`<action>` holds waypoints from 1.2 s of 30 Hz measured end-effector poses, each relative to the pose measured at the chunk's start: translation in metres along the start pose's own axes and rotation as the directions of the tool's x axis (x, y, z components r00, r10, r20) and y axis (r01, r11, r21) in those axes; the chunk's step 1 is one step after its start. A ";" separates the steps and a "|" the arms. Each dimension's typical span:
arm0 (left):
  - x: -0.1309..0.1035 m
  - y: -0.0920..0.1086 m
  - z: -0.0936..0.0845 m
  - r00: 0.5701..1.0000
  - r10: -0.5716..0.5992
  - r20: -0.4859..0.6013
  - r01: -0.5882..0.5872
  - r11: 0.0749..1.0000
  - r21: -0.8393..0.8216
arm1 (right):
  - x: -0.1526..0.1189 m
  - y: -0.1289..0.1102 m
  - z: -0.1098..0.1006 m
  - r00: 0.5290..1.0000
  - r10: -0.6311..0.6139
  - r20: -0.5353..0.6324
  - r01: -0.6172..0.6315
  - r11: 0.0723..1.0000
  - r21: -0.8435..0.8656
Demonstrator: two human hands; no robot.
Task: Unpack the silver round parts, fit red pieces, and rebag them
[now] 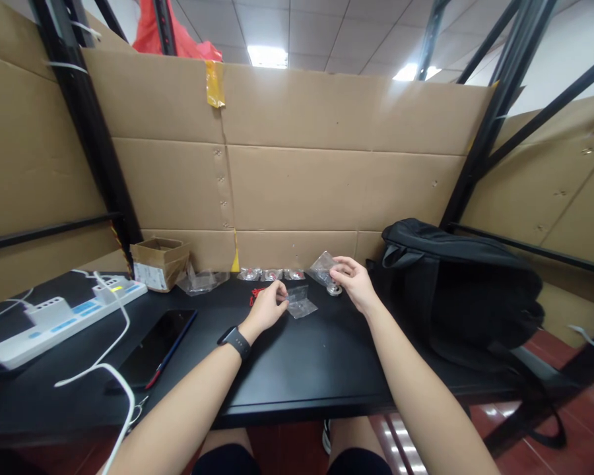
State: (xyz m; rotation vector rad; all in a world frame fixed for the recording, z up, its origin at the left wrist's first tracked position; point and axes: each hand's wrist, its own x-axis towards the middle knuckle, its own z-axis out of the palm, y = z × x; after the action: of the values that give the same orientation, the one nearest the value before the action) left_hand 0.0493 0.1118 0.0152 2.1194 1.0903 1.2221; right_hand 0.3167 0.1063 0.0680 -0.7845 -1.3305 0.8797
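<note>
My left hand point(266, 309), with a black watch on the wrist, has its fingers pinched at the edge of a small clear plastic bag point(303, 306) low over the black table. Just behind that hand, partly covered by it, lies a small bundle of red cord-like pieces point(255, 294). Farther right, my right hand point(357, 285) grips another clear plastic bag point(323, 266) between thumb and fingers. A small round metal piece point(333, 289) shows below those fingertips; whether it is inside the bag I cannot tell. Three small clear packets point(271, 274) sit in a row along the cardboard wall.
A black backpack point(455, 284) stands at the right. On the left are an open cardboard box point(160, 262), crumpled clear plastic point(204, 281), a white power strip point(69, 324), a phone point(159, 346) and a loose white cable point(121, 382). Cardboard walls point(297, 191) enclose the table.
</note>
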 end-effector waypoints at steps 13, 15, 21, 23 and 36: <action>-0.005 0.052 -0.018 0.957 0.220 -0.188 -0.202 0.973 0.109 | -0.011 -0.016 0.017 0.975 -0.012 0.222 0.019 0.999 -0.030; -0.008 0.064 -0.021 0.955 0.257 -0.150 -0.240 0.963 0.119 | -0.015 -0.020 0.023 0.951 0.008 0.310 0.004 0.999 -0.036; -0.004 0.059 -0.019 0.960 0.274 -0.063 -0.248 0.932 0.265 | -0.016 -0.019 0.027 0.956 -0.021 0.292 0.035 0.999 -0.041; 0.002 0.049 -0.030 0.959 0.248 -0.134 -0.190 0.921 0.339 | -0.012 -0.017 0.023 0.978 -0.049 0.202 0.058 0.998 -0.038; -0.003 -0.052 -0.121 0.766 -0.022 -0.643 0.564 0.502 0.655 | 0.002 0.003 0.002 0.999 -0.036 -0.016 0.035 0.998 -0.054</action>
State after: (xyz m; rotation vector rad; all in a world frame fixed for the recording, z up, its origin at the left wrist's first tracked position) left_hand -0.0775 0.1397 0.0373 1.9462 2.6737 1.3139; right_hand 0.3150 0.1090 0.0666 -0.8059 -1.3542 0.8104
